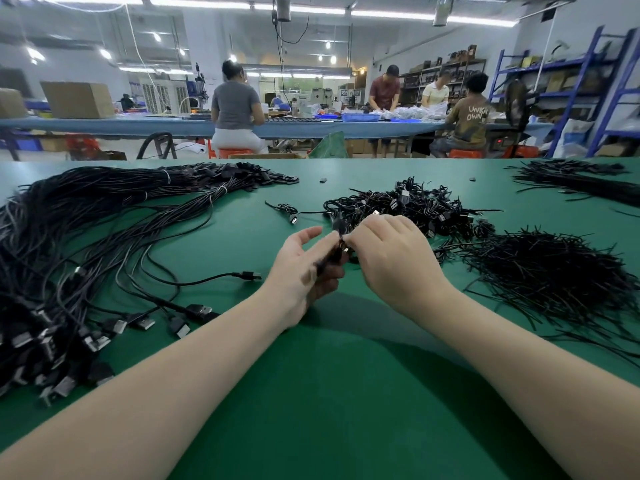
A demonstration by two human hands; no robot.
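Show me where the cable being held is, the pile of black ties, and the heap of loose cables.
held cable [337, 226], head view, top of its loop.
pile of black ties [554, 271], head view, middle of the pile.
heap of loose cables [86, 220], head view, on the bunched cords.

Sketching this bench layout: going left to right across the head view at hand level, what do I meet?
Loose cables, left hand, held cable, right hand, tie heap.
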